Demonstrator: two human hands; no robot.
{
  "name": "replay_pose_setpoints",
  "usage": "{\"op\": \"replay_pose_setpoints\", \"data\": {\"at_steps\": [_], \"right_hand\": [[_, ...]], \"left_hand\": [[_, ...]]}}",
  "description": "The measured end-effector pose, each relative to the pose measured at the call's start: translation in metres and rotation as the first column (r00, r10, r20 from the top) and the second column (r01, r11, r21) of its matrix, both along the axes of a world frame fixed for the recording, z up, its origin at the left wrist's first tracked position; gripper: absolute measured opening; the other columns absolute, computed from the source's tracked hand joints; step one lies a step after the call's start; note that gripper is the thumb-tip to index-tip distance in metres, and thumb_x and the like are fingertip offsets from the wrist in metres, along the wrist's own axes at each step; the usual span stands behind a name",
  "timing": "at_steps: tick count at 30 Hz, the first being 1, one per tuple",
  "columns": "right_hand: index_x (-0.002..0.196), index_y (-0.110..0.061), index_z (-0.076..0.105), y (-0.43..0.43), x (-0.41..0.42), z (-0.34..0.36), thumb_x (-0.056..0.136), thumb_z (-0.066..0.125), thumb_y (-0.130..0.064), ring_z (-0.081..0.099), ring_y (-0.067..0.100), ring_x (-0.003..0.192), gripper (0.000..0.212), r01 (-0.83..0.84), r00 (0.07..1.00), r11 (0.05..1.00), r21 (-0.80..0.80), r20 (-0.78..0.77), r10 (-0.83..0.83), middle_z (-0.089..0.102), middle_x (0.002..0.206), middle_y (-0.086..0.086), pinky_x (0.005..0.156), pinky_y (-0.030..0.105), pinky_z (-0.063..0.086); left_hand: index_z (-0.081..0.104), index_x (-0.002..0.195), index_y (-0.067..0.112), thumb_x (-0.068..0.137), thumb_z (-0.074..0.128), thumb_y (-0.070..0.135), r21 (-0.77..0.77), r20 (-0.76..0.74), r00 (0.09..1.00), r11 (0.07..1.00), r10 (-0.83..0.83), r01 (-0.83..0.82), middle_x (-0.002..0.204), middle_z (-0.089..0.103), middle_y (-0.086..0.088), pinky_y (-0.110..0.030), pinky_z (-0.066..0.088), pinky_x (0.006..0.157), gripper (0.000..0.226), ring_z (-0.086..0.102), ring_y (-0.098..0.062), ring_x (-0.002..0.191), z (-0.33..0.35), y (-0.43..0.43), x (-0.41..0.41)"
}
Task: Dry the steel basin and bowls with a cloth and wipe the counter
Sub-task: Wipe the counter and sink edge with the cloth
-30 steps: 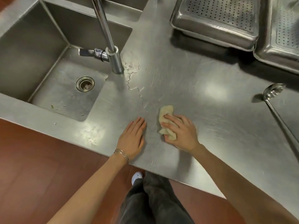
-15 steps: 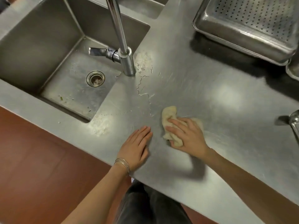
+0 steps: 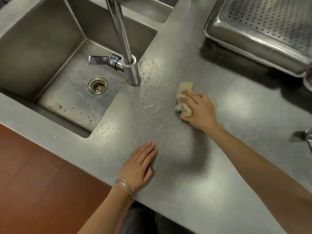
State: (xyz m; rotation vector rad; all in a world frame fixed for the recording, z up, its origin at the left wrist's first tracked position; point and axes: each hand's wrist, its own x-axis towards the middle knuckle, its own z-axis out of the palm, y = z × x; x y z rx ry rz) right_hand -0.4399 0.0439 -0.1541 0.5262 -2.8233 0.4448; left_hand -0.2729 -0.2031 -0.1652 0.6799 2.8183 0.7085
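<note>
From the head view I judge the wiping step to be in hand: my right hand (image 3: 200, 112) presses a crumpled beige cloth (image 3: 183, 97) flat onto the brushed steel surface (image 3: 236, 166), its fingers (image 3: 187, 98) curled over the wad and holding it down. The cloth sits just right of a patch of thin water streaks and droplets (image 3: 148, 100) that runs from the base of the tall chrome tap (image 3: 130, 65) towards the near edge. My left hand (image 3: 140, 164) lies palm down near the front edge, fingers straight and close together, holding nothing; thin silver bangles (image 3: 124, 184) ring the wrist.

The deep steel sink (image 3: 42, 53) lies to the left, with bits of debris around its round drain (image 3: 97, 85). A perforated steel tray (image 3: 263, 31) stands at the far right, well apart from the cloth. I see no bowls clearly; a rounded steel edge at the far right border may be one, but too little of it shows to say.

The next move, as I read it, calls for sweeping the cloth left across the streaks, then up around the tap base, where a pale crusty residue (image 3: 148, 66) sits. A line of small beads (image 3: 118, 127) by the sink corner also needs a pass. Firm downward pressure should matter, since a loose wad could smear the water rather than lift it.
</note>
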Motion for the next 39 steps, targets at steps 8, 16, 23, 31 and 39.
{"op": "replay_pose_setpoints", "data": {"at_steps": [8, 16, 23, 31, 39], "right_hand": [[0.119, -0.015, 0.052, 0.094, -0.042, 0.011, 0.08, 0.056, -0.039, 0.047, 0.034, 0.104, 0.047, 0.68, 0.728, 0.731, -0.053, 0.167, -0.665, 0.056, 0.12, 0.009, 0.086, 0.038, 0.037], [0.119, -0.013, 0.052, 0.077, -0.07, 0.022, 0.078, 0.061, -0.032, 0.043, 0.032, 0.108, 0.046, 0.502, 0.846, 0.865, -0.026, 0.221, -0.484, 0.055, 0.119, 0.009, 0.088, 0.039, 0.036], [0.134, -0.016, 0.043, 0.083, -0.04, 0.014, 0.076, 0.07, -0.034, 0.038, 0.034, 0.124, 0.066, 0.498, 0.848, 0.867, -0.026, 0.222, -0.481, 0.038, 0.141, 0.014, 0.102, 0.042, 0.032], [0.122, -0.01, 0.051, 0.086, -0.107, 0.008, 0.079, 0.061, -0.033, 0.049, 0.026, 0.109, 0.049, 0.606, 0.795, 0.784, -0.138, 0.149, -0.588, 0.056, 0.12, 0.007, 0.093, 0.036, 0.039], [0.124, -0.013, 0.052, 0.049, -0.176, 0.012, 0.083, 0.058, -0.041, 0.047, 0.027, 0.112, 0.05, 0.419, 0.899, 0.908, 0.017, 0.128, -0.418, 0.057, 0.123, 0.006, 0.088, 0.038, 0.038]], "left_hand": [[0.048, 0.134, 0.008, 0.086, 0.041, 0.023, 0.03, -0.001, 1.0, 1.0, -0.001, 0.001, 0.144, 0.041, -0.007, -0.037, 0.025, 0.112, 0.051, 0.032, -0.02, 0.136, -0.001, -0.001, -0.002], [0.05, 0.132, 0.009, 0.083, 0.044, 0.024, 0.007, -0.012, 0.999, 0.999, 0.036, -0.035, 0.142, 0.044, -0.006, -0.038, 0.03, 0.11, 0.052, 0.033, -0.019, 0.135, 0.003, 0.002, -0.001], [0.051, 0.129, 0.006, 0.07, 0.044, 0.026, -0.013, -0.024, 0.995, 0.995, -0.097, 0.097, 0.139, 0.047, -0.01, -0.039, 0.025, 0.108, 0.063, 0.031, -0.022, 0.134, 0.02, 0.084, -0.042], [0.036, 0.142, 0.012, 0.079, 0.048, 0.031, -0.07, -0.015, 0.99, 0.988, -0.142, 0.141, 0.151, 0.027, -0.001, -0.036, 0.014, 0.114, 0.066, 0.019, -0.017, 0.142, 0.0, 0.113, -0.067], [0.041, 0.139, 0.012, 0.075, 0.049, 0.03, 0.005, -0.074, 0.988, 0.991, -0.133, 0.134, 0.149, 0.033, -0.001, -0.038, 0.024, 0.11, 0.067, 0.026, -0.018, 0.14, -0.01, 0.115, -0.068]]}}
